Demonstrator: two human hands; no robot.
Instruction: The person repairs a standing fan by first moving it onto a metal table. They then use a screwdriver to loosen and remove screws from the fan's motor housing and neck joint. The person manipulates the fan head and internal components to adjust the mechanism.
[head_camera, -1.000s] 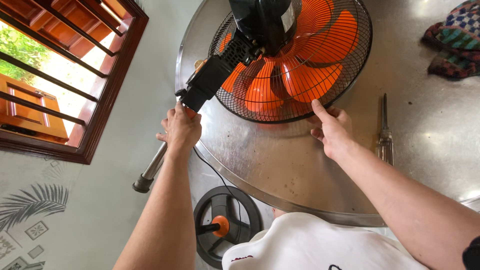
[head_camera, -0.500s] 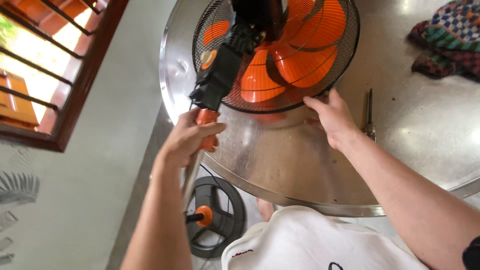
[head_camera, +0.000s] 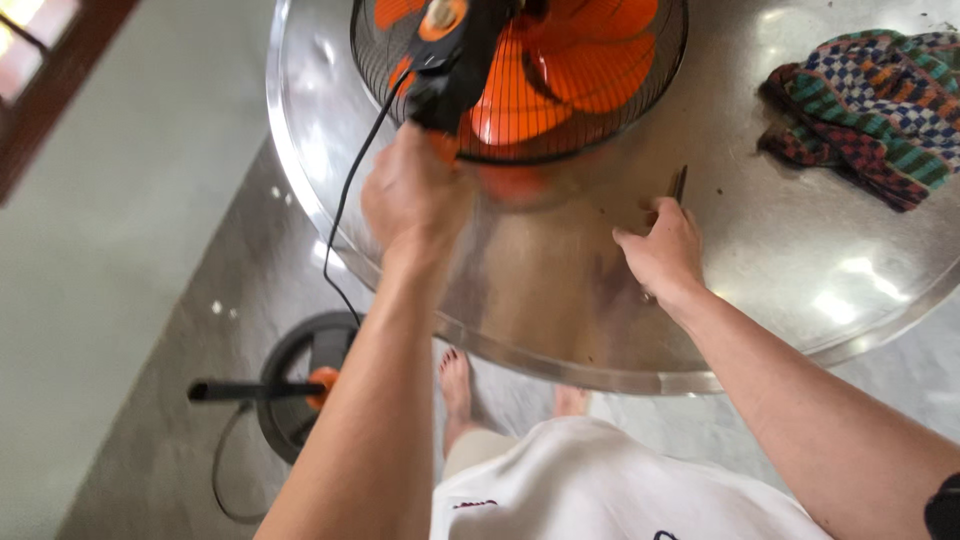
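Left hand (head_camera: 415, 200) clamps the black neck of the orange fan (head_camera: 520, 75), fan head lying on the round metal table (head_camera: 560, 300) just beyond the knuckles. Right hand (head_camera: 662, 250) rests fingers curled over a screwdriver (head_camera: 679, 184) beside the grille, whether gripping it, can't tell

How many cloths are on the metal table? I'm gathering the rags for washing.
1. A checkered cloth lies crumpled at the table's far right, apart from the fan and from the right hand. Others could lie outside the frame.

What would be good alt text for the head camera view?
A left hand grips the black neck of an orange fan lying on a round metal table; the right hand rests by a screwdriver.
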